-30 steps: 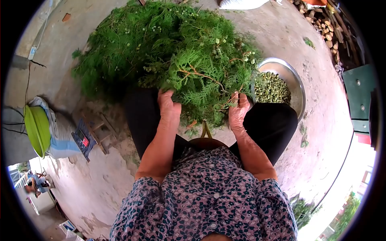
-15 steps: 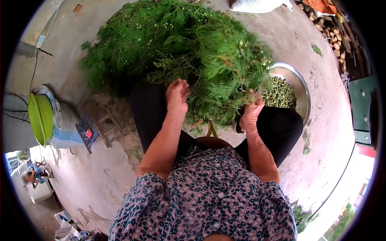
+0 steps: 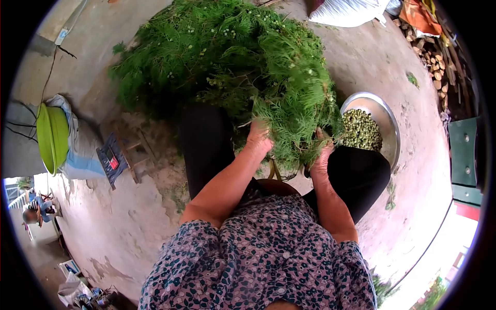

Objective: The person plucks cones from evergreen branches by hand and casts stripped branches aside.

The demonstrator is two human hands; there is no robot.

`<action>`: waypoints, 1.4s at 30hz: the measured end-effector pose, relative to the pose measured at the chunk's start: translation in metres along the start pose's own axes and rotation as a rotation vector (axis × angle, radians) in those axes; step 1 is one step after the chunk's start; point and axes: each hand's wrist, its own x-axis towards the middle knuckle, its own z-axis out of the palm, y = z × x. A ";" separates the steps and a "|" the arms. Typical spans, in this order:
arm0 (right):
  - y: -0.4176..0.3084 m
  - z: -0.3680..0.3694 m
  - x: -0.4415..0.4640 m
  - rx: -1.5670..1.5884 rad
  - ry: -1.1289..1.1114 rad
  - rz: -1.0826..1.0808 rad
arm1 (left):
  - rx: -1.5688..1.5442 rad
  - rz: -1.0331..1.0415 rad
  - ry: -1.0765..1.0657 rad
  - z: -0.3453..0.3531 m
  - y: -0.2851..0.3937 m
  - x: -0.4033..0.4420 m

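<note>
A leafy evergreen branch (image 3: 302,95) with small pale green cones stretches up and away from my hands. My right hand (image 3: 322,155) is closed on its near end, in front of my right knee. At the branch's left edge, my left hand (image 3: 260,138) has its fingers curled in against the fronds; they are blurred and partly covered by green. Beyond both hands lies a big heap of evergreen cuttings (image 3: 191,51). To the right of my right hand stands a wide metal bowl (image 3: 388,116), with many round green cones (image 3: 361,129) in it.
On the left are a small wooden stool (image 3: 133,155), a sack (image 3: 85,147) and a lime-green basin (image 3: 53,139). A white sack (image 3: 349,11) lies at the top, near stacked firewood (image 3: 434,67). A person (image 3: 39,211) is far off at lower left.
My left hand has moved right, from beside the heap to the branch's left edge. My right hand still grips the branch. The whole view has shifted slightly.
</note>
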 end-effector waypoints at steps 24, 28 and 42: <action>-0.018 -0.007 0.001 -0.039 0.120 -0.076 | 0.158 0.616 -0.446 -0.016 0.022 0.009; -0.022 -0.007 0.000 -0.050 0.164 -0.039 | 0.035 0.480 -0.453 -0.015 0.024 0.004; -0.010 -0.017 0.004 0.163 0.042 -0.078 | -0.055 0.277 -0.355 -0.029 0.026 0.010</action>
